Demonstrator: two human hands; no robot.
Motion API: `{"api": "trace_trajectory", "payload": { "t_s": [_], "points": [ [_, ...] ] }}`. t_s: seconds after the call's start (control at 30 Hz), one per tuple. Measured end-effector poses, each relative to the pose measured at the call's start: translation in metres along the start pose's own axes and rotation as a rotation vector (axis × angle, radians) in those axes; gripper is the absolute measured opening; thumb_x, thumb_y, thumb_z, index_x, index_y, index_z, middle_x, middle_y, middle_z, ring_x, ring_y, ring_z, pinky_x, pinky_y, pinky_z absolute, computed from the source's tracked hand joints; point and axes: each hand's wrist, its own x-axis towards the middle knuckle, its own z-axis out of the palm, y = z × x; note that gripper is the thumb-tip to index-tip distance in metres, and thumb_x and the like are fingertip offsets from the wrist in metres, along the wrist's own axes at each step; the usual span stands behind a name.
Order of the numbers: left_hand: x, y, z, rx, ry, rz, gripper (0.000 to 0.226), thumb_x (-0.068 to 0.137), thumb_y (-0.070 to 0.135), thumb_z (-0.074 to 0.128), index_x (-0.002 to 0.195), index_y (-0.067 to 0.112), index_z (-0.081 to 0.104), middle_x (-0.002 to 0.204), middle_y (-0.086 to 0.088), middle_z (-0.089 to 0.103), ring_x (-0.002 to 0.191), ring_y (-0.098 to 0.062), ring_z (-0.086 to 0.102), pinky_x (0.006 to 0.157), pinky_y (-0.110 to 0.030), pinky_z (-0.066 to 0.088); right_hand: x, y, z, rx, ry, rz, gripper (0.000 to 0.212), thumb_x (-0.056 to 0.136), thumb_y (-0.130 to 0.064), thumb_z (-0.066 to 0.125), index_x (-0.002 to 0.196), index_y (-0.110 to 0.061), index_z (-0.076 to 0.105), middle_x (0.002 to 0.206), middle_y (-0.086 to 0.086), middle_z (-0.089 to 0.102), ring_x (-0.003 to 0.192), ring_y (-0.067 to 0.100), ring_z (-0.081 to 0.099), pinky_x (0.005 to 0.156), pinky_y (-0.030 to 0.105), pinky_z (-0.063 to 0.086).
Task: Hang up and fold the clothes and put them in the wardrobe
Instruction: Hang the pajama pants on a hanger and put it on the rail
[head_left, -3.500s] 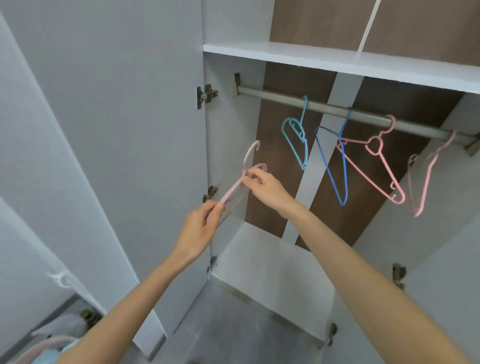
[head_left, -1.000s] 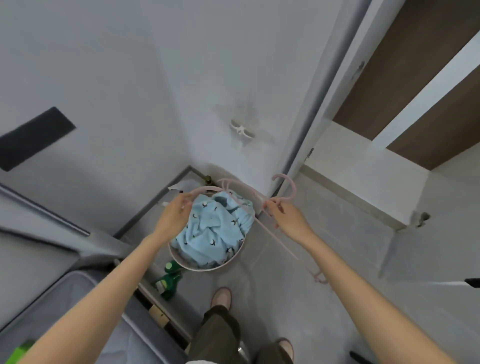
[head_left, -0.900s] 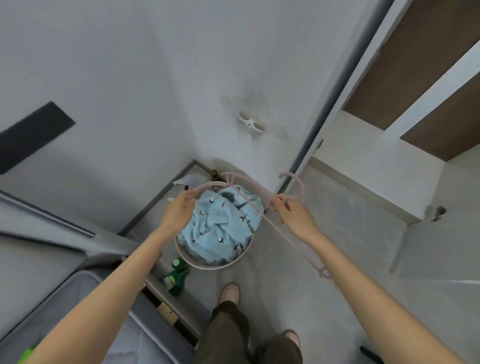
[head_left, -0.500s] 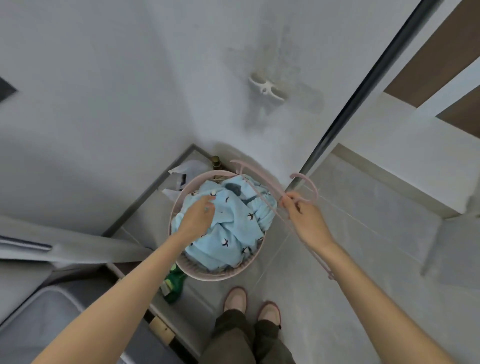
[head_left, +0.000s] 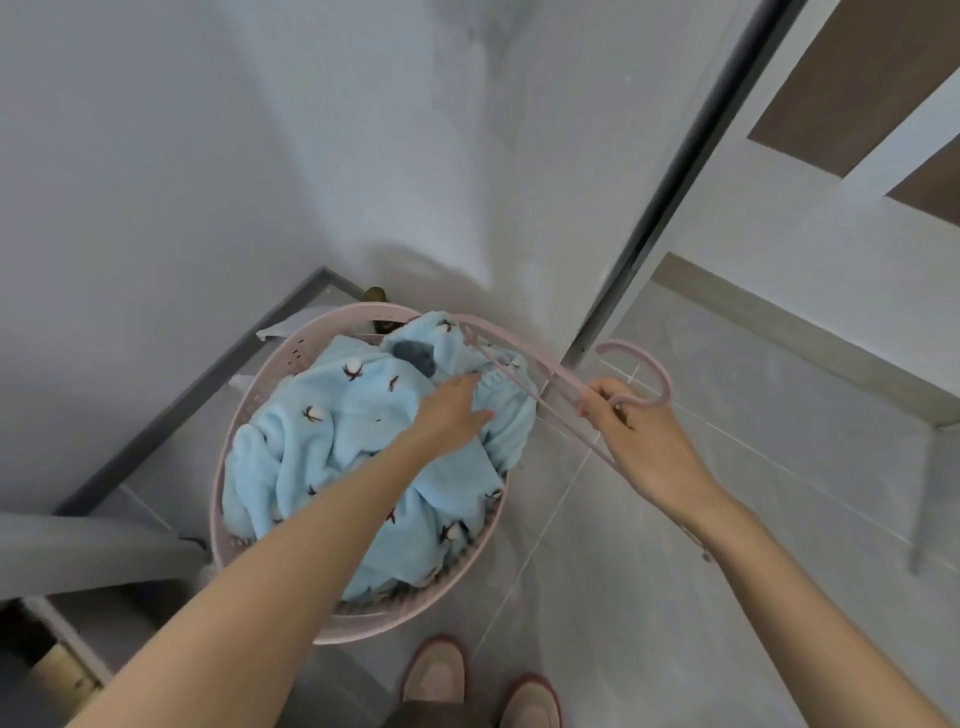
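Observation:
A round pink laundry basket (head_left: 270, 374) stands on the floor in a corner, filled with a crumpled light-blue garment (head_left: 332, 431) printed with small cotton flowers. My left hand (head_left: 452, 408) reaches into the basket, its fingers extended and lying on the blue cloth near the right side. My right hand (head_left: 639, 436) grips a pink plastic hanger (head_left: 644, 364) just below its hook. One arm of the hanger stretches left over the basket rim.
The open wardrobe door edge (head_left: 670, 187) runs diagonally at the right, with the wardrobe floor (head_left: 810, 270) behind it. Grey walls close the corner. A grey bed frame (head_left: 78, 540) lies at the left. My two slippered feet (head_left: 478, 680) stand just below the basket.
I have turned from the wardrobe rail and bent toward the basket. My left hand has let go of the hanger and moved right across the blue cloth. My right hand still holds the hanger.

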Motion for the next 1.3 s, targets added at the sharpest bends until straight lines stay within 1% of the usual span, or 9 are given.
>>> {"api": "trace_trajectory", "payload": {
  "t_s": [0.1, 0.3, 0.5, 0.6, 0.73, 0.87, 0.97, 1.13, 1.3],
  "points": [
    [0.011, -0.012, 0.021, 0.067, 0.054, -0.018, 0.051, 0.090, 0.039, 0.059, 0.130, 0.011, 0.043, 0.127, -0.006, 0.054, 0.116, -0.029, 0.051, 0.098, -0.047, 0.039, -0.003, 0.013, 0.004, 0.016, 0.048, -0.016, 0.031, 0.101, -0.043, 0.037, 0.084, -0.026, 0.056, 0.080, 0.008, 0.061, 0.072, 0.024, 0.057, 0.065, 0.036, 0.045],
    [-0.026, -0.021, 0.015, -0.015, 0.171, 0.159, 0.005, 0.095, 0.012, 0.046, 0.099, 0.010, 0.047, 0.091, -0.012, 0.063, 0.084, -0.034, 0.059, 0.066, -0.037, 0.040, -0.031, 0.014, 0.004, 0.056, 0.095, -0.008, 0.031, 0.100, -0.044, 0.037, 0.084, -0.026, 0.056, 0.081, 0.005, 0.061, 0.078, 0.026, 0.059, 0.072, 0.042, 0.049],
    [-0.097, -0.014, -0.035, -0.068, 0.288, 0.201, 0.034, 0.098, 0.011, 0.042, 0.132, 0.008, 0.047, 0.111, -0.011, 0.063, 0.100, -0.031, 0.059, 0.078, -0.033, 0.042, -0.067, -0.030, -0.012, 0.021, 0.121, -0.064, 0.029, 0.100, -0.045, 0.035, 0.082, -0.031, 0.053, 0.080, 0.004, 0.061, 0.072, 0.020, 0.057, 0.067, 0.036, 0.047],
    [-0.132, 0.002, -0.079, -0.103, 0.421, 0.220, 0.028, 0.097, 0.010, 0.043, 0.123, 0.009, 0.053, 0.111, -0.012, 0.065, 0.099, -0.029, 0.060, 0.078, -0.033, 0.044, -0.089, -0.061, -0.021, -0.011, 0.126, -0.119, 0.031, 0.101, -0.045, 0.033, 0.084, -0.024, 0.051, 0.081, 0.009, 0.060, 0.074, 0.025, 0.058, 0.067, 0.038, 0.047],
    [-0.174, 0.030, -0.153, -0.141, 0.533, 0.320, 0.022, 0.094, 0.006, 0.039, 0.107, 0.012, 0.055, 0.095, -0.002, 0.063, 0.081, -0.020, 0.054, 0.061, -0.027, 0.033, -0.118, -0.110, -0.035, -0.024, 0.200, -0.217, 0.029, 0.102, -0.041, 0.034, 0.082, -0.024, 0.048, 0.074, -0.006, 0.055, 0.062, 0.000, 0.052, 0.056, 0.026, 0.040],
    [-0.220, 0.064, -0.213, -0.209, 0.631, 0.393, 0.017, 0.090, 0.001, 0.039, 0.089, 0.015, 0.049, 0.078, 0.006, 0.056, 0.071, -0.016, 0.049, 0.056, -0.020, 0.033, -0.145, -0.159, -0.056, 0.035, 0.280, -0.303, 0.036, 0.102, -0.040, 0.033, 0.093, -0.009, 0.048, 0.087, 0.015, 0.059, 0.083, 0.030, 0.062, 0.077, 0.050, 0.051],
    [-0.261, 0.104, -0.255, -0.239, 0.689, 0.521, 0.016, 0.089, 0.000, 0.041, 0.086, 0.012, 0.051, 0.076, 0.007, 0.055, 0.070, -0.013, 0.049, 0.056, -0.013, 0.034, -0.171, -0.195, -0.074, 0.084, 0.323, -0.350, 0.038, 0.102, -0.045, 0.030, 0.097, -0.009, 0.043, 0.094, 0.015, 0.060, 0.080, 0.025, 0.065, 0.080, 0.054, 0.051],
    [-0.332, 0.182, -0.327, -0.216, 0.762, 0.731, 0.016, 0.089, 0.002, 0.044, 0.093, 0.007, 0.059, 0.087, 0.000, 0.060, 0.079, -0.015, 0.052, 0.066, -0.025, 0.036, -0.207, -0.250, -0.103, 0.156, 0.370, -0.452, 0.006, 0.096, -0.051, 0.042, 0.092, -0.049, 0.041, 0.138, 0.002, 0.046, 0.113, 0.022, 0.059, 0.092, 0.052, 0.049],
    [-0.399, 0.220, -0.352, -0.300, 0.769, 0.898, 0.011, 0.087, 0.005, 0.050, 0.091, 0.005, 0.060, 0.084, 0.000, 0.060, 0.074, -0.009, 0.050, 0.064, -0.021, 0.037, -0.237, -0.289, -0.147, 0.329, 0.376, -0.571, 0.067, 0.084, -0.045, 0.069, 0.133, -0.026, 0.028, 0.135, -0.002, 0.051, 0.101, -0.002, 0.059, 0.099, 0.040, 0.047]
  ]
}}
